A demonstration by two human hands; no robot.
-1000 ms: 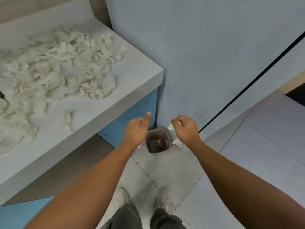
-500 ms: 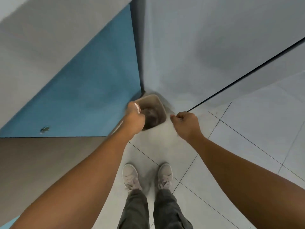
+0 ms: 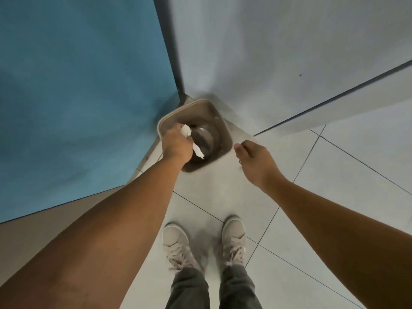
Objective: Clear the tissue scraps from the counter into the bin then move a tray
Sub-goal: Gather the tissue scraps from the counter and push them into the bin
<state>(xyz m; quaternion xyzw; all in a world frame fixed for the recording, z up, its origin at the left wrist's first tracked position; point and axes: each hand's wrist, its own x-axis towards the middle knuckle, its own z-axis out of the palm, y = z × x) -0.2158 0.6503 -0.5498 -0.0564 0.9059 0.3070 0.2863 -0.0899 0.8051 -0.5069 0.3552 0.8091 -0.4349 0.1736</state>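
A small brown square bin (image 3: 219, 123) stands on the floor in the corner between the blue cabinet side and the grey wall. My left hand (image 3: 176, 144) hovers over the bin's left rim and grips white tissue scraps (image 3: 189, 139); one strip hangs down over the opening. To the right of the bin, my right hand (image 3: 255, 162) hangs with fingers loosely curled and nothing visible in it. The counter top and the tray are out of view.
The blue cabinet side (image 3: 78, 97) fills the left. A grey wall (image 3: 278, 52) rises behind the bin. Pale floor tiles (image 3: 334, 175) spread to the right. My two shoes (image 3: 178, 246) stand just below the bin.
The view has tilted down from the counter to the bin. My left hand moved over the bin with tissue. The right hand no longer shows the scrap it held a second ago.
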